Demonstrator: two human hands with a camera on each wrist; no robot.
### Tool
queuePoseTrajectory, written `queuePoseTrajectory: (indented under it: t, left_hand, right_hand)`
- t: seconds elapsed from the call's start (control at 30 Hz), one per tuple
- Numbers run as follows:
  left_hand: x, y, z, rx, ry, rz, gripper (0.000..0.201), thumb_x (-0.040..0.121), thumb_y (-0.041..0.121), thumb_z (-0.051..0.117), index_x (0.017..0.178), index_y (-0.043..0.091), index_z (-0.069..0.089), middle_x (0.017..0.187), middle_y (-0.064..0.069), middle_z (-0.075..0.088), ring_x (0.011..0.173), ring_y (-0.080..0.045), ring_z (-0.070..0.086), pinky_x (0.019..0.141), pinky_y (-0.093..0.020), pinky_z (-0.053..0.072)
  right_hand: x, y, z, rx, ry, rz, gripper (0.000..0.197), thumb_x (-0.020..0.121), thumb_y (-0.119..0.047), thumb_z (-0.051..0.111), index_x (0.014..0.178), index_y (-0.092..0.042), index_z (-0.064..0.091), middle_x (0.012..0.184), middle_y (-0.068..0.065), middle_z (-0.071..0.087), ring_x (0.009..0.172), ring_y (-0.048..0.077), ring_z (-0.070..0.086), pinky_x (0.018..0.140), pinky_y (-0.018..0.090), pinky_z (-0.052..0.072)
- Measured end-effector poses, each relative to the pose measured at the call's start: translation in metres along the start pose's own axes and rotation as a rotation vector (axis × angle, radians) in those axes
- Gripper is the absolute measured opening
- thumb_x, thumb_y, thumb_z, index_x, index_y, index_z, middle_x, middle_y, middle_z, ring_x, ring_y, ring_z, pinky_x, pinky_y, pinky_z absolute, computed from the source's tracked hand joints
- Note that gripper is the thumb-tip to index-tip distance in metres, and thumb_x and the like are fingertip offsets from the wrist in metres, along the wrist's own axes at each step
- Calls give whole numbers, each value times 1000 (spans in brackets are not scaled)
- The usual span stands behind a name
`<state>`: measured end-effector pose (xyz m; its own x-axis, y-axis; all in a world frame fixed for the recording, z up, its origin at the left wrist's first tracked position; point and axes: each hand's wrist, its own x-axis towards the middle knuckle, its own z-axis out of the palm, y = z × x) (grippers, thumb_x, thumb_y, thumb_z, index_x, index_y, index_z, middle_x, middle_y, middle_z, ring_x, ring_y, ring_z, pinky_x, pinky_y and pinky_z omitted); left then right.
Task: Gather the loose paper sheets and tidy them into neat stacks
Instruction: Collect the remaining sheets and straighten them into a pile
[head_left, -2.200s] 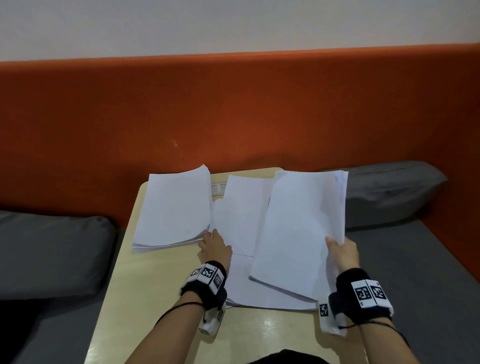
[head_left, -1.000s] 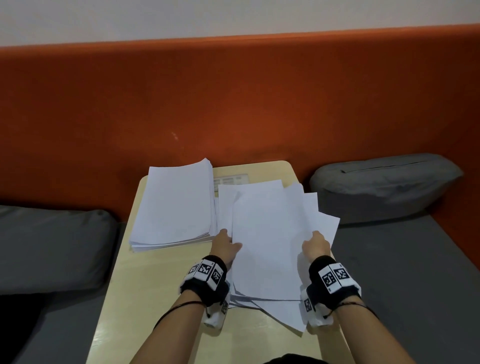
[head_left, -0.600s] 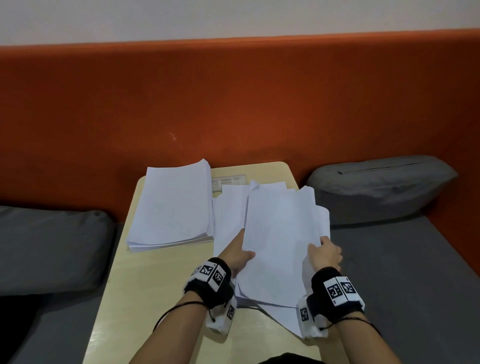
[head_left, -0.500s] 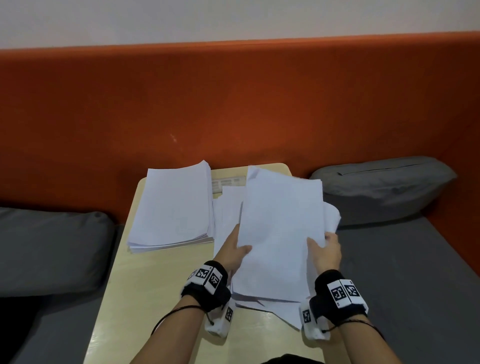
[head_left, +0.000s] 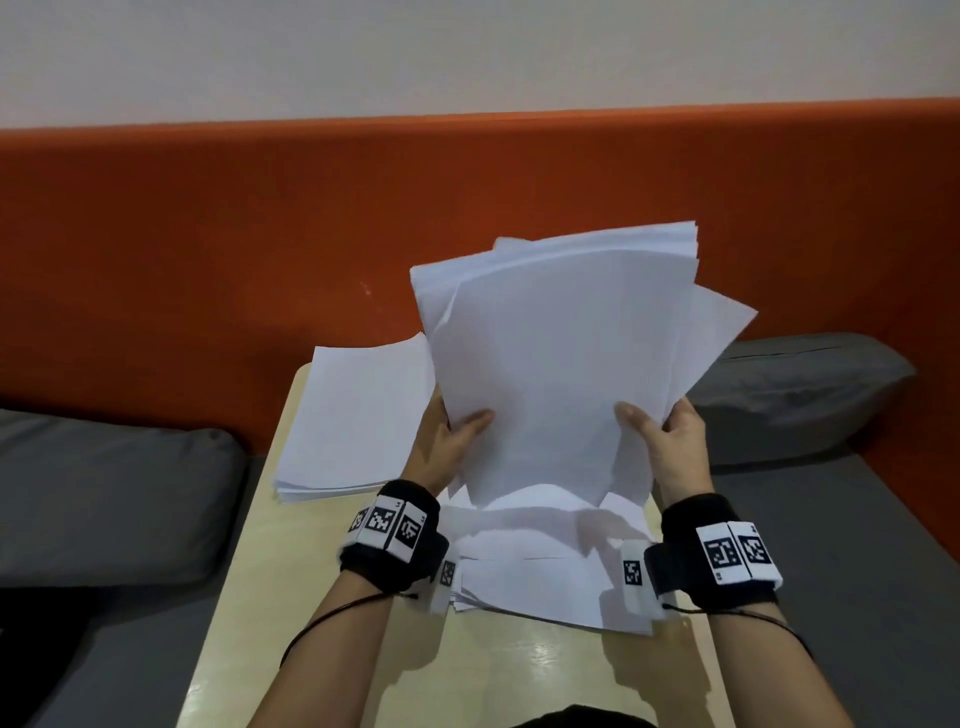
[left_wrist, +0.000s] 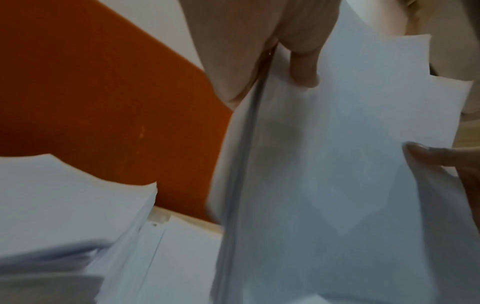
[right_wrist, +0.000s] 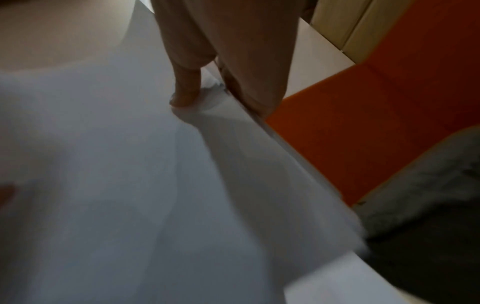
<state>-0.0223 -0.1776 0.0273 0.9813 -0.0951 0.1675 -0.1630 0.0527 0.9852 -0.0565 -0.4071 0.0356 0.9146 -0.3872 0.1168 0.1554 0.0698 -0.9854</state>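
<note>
A bundle of white paper sheets (head_left: 561, 364) stands nearly upright above the table, its corners fanned out at the top right. My left hand (head_left: 447, 441) grips its left edge, thumb on the front face. My right hand (head_left: 670, 441) grips the right edge the same way. In the left wrist view the bundle (left_wrist: 337, 164) shows its thick edge beside my thumb. In the right wrist view the sheets (right_wrist: 116, 164) bend under my thumb. A neat paper stack (head_left: 358, 415) lies at the table's far left. More loose sheets (head_left: 540, 577) lie flat under the lifted bundle.
The small beige table (head_left: 311, 623) stands against an orange padded backrest (head_left: 208, 249). Grey cushions lie to the left (head_left: 104, 493) and to the right (head_left: 800, 395) on the grey seat.
Both hands have lifted the gathered bundle off the table and tipped it upright; before, it lay low over the loose sheets. The left stack has not moved.
</note>
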Motion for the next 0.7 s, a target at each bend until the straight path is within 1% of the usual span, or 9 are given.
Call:
queuePoseTrajectory:
  t: [0.1,0.2,0.3,0.37,0.43,0.5,0.53,0.63,0.7]
  left_hand:
    - [-1,13,3,4,34,53,55,77,7,70,125,8,44,110,1,61,95,2,62,83,-18,52]
    - [-3,23,10,-10,72,73,51,81,-2,67,124,12,43,111,-1,60,91,0,63,82,-21,53]
    - [0,24,12,-19,129,76,69,77,14,72,136,7,37,123,-10,59,105,-20,62,89,-33,53]
    - [1,17,12,-4,130,79,67,79,18,70,136,6,38,122,-10,59,106,-19,61,89,-31,53]
    - [-3,4,14,19,118,24,54,85,16,67,132,8,43,114,-4,62,100,-12,63,81,-21,54]
    - [-11,-19,16,23,77,-93,43,89,13,61,129,11,46,111,1,62,100,-11,62,73,-12,52]
    - [-15,-31,16,55,38,-149,42,91,15,58,131,10,45,115,0,61,106,-15,60,76,-12,52]
    - [-23,-65,11,238,-104,-305,46,96,26,49,138,10,39,135,-7,52,126,-23,49,105,-36,41]
    - [-28,-78,6,339,-186,-382,46,98,27,45,140,10,39,139,-7,49,130,-23,45,110,-38,35]
  right_hand:
    - [-4,-6,2,24,-84,-36,40,70,-18,79,105,-20,60,103,1,68,97,19,65,84,33,52]
    - [-9,-11,5,16,-112,-58,68,57,-38,78,118,-14,56,109,3,67,103,18,64,85,33,53]
    - [-10,-16,3,12,-137,-47,66,54,-40,78,112,-15,59,104,1,68,97,11,66,80,27,55]
    - [-11,-14,-1,-7,-157,-6,60,51,-42,78,103,-18,62,99,-2,70,88,6,67,73,21,55]
    - [-10,2,-6,-54,-178,88,48,58,-34,81,100,-17,64,103,5,70,89,14,68,76,27,54]
    - [-13,28,-8,-136,-200,209,37,71,-16,80,104,-12,64,111,13,68,98,25,65,86,35,51]
    - [-16,42,-9,-195,-206,268,35,77,-12,75,110,-8,62,115,16,66,101,26,63,90,36,48]
    - [-28,72,-9,-291,-163,361,36,88,-13,61,121,1,55,120,19,61,104,25,57,93,34,42]
    - [-30,79,-11,-271,-60,358,37,89,-14,60,122,4,55,119,20,61,109,30,57,93,34,43]
